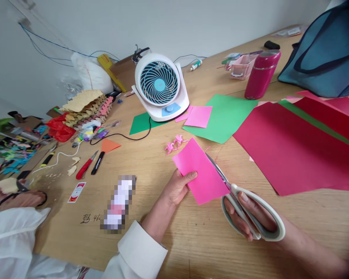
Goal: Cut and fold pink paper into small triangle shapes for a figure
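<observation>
My left hand [180,186] pinches a bright pink sheet of paper [202,170] between thumb and fingers, holding it above the wooden table. In my right hand [244,217] is a pair of scissors [267,213] with white and grey handles; its fingers pass through the loops. The blades lie along the sheet's right edge, partly hidden by the paper. Small pink paper cutouts [174,144] rest just beyond the sheet. Behind them, a lighter pink piece [198,116] overlaps a green sheet [232,116].
A white fan [159,85] stands at the back. Large dark red sheets [302,151], a magenta flask [262,75] and a blue bag [322,54] are at right. A phone [119,203], red knife [85,166] and black cutter [98,162] lie left, near another person's hands [20,197].
</observation>
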Available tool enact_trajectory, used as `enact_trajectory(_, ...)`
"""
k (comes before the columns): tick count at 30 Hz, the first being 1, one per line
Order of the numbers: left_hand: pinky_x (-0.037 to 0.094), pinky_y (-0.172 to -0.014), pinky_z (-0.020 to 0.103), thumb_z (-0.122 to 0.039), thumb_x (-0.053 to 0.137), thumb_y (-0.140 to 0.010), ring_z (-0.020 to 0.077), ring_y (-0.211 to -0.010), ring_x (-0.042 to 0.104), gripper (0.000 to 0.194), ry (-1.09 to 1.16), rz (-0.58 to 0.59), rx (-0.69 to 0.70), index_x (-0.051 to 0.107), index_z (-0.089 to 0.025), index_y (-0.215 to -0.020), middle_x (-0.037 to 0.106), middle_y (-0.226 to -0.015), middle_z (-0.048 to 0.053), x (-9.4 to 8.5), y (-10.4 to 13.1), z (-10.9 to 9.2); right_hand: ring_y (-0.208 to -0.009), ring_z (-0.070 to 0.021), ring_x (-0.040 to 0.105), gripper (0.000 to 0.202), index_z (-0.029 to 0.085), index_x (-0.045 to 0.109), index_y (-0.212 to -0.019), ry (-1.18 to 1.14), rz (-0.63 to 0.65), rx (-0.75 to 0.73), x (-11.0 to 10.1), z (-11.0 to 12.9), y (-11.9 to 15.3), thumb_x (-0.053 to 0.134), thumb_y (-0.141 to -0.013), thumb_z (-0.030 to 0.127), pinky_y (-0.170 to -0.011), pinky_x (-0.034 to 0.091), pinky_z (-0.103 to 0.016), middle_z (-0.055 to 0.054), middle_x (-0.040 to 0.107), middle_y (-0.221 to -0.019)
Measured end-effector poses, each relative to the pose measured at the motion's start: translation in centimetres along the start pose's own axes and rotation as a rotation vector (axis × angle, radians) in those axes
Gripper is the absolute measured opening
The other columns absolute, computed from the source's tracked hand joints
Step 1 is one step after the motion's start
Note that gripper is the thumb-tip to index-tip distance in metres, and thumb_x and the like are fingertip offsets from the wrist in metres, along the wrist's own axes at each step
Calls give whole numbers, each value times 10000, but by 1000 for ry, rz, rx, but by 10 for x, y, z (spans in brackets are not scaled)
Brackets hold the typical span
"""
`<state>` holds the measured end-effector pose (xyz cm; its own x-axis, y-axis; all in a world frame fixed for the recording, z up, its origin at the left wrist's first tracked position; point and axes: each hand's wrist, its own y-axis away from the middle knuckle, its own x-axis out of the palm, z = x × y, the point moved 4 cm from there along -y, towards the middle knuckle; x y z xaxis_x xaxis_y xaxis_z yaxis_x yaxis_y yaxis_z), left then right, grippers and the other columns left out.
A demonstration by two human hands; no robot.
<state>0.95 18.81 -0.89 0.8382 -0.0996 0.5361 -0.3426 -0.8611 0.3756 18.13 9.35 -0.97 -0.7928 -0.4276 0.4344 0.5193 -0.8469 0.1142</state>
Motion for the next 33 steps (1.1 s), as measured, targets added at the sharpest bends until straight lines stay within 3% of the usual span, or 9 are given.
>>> enact_trajectory(15, 477, -870, 329, -250, 896, -601, 214, -918, 655, 469, -71, 35, 3, 704, -142, -1015, 733, -989, 78, 3, 2, 4, -401, -101, 497, 422, 226, 535, -938, -58, -1, -20, -1, -7, -5, 327, -985, 589, -393, 338, -201, 25, 580, -550)
enact_trajectory(23, 476, -880, 343, -255, 902, -594, 213, -911, 649, 508, -82, 34, -32, 697, -144, -1045, 727, -995, 80, 6, 4, 7, -411, -107, 517, 473, 210, 564, -893, -81, -77, 11, -2, -7, -5, 378, -945, 642, -387, 351, -200, 17, 577, -549)
enact_trajectory(33, 464, -935, 376, -238, 891, -611, 248, -991, 652, 501, -79, 14, -22, 700, -147, -1065, 725, -1050, 96, 8, 6, 8, -343, -81, 403, 478, 201, 554, -845, -101, -94, -13, 3, 0, -7, 380, -945, 635, -382, 309, -205, 53, 484, -465)
